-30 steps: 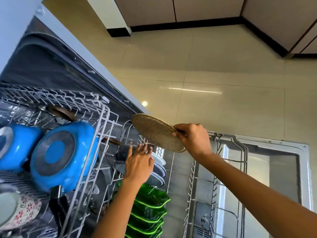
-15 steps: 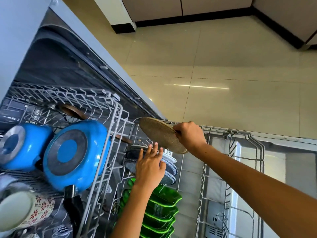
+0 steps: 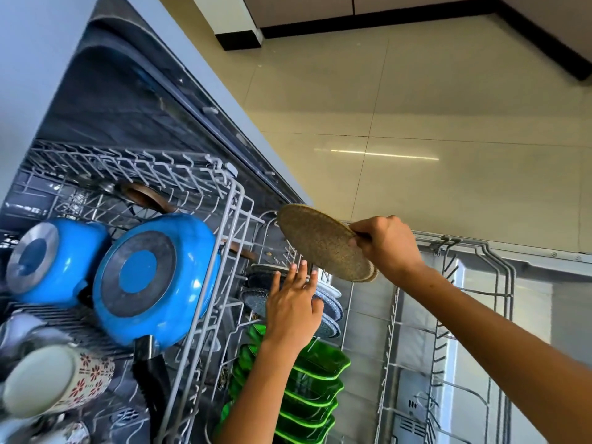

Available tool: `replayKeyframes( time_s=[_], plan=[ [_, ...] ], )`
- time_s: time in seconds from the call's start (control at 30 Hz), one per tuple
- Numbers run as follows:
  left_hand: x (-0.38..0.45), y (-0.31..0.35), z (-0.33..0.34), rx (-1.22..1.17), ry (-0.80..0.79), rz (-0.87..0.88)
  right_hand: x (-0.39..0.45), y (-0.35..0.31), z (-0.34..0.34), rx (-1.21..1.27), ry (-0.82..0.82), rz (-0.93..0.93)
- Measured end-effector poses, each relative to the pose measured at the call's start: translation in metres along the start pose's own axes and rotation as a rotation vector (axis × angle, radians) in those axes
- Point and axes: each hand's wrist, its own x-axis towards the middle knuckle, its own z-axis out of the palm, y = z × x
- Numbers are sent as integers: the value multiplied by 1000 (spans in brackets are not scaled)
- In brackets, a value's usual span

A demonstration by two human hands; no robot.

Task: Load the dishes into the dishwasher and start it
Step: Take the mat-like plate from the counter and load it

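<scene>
My right hand [image 3: 386,246] grips the edge of a round brown speckled plate [image 3: 322,241], holding it tilted above the far end of the lower rack [image 3: 474,302]. My left hand [image 3: 293,307] lies with straight fingers on the grey speckled plates [image 3: 330,310] standing in that rack. Several green glass dishes [image 3: 317,382] stand in a row nearer to me. The upper rack [image 3: 205,248] is pulled out on the left. It holds two blue pots [image 3: 153,277] bottom up and a flowered mug [image 3: 61,379].
The open dishwasher door [image 3: 551,302] lies under the lower rack at the right. The right half of that rack has bare tines. Beige floor tiles [image 3: 416,123] stretch beyond, with cabinet bases [image 3: 368,11] at the top. A wooden utensil [image 3: 144,197] lies in the upper rack.
The view has drifted slightly. My right hand keeps the brown plate at much the same spot above the rack, and my left hand stays on the grey plates.
</scene>
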Motion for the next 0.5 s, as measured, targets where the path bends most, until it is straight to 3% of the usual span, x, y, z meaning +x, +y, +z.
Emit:
replayKeyframes(
  time_s=[0.23, 0.5],
  plan=[
    [0, 2, -1, -24, -7, 1, 0, 3, -26, 86, 80, -78],
    [0, 3, 0, -23, 2, -4, 19, -6, 1, 53, -26, -69]
  ],
)
